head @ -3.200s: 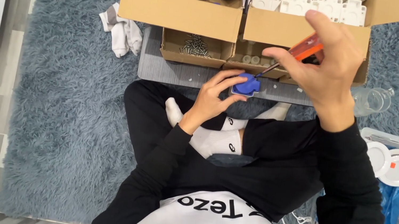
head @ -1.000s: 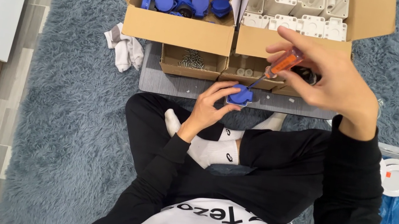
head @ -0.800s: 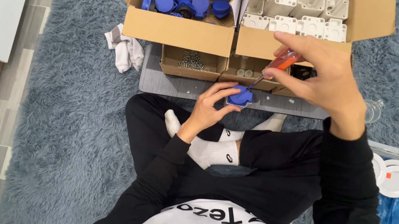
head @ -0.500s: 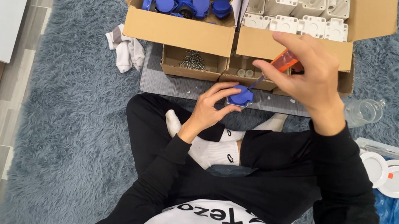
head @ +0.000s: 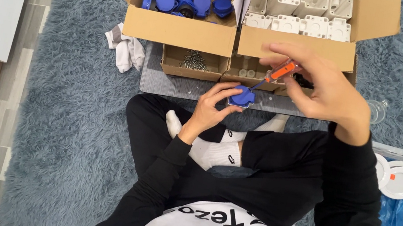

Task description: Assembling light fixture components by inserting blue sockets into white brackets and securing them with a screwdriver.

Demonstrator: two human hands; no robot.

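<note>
While the left hand (head: pixel 211 110) is keeping its place above the crossed legs, the right hand (head: pixel 320 86) is sitting slightly lower than half a second ago, its fingers (head: pixel 284 50) pinching the orange-handled screwdriver (head: pixel 275 75). Its tip is resting on the blue cap (head: pixel 242 96), which the left fingers are gripping around the edge, just in front of the grey board (head: pixel 189 88). Behind are standing a box of blue caps (head: pixel 184 2), a box of white housings (head: pixel 305 13) and a small tray of screws (head: pixel 192 61), with a white cloth (head: pixel 126 48) lying on the blue rug (head: pixel 66 107)
</note>
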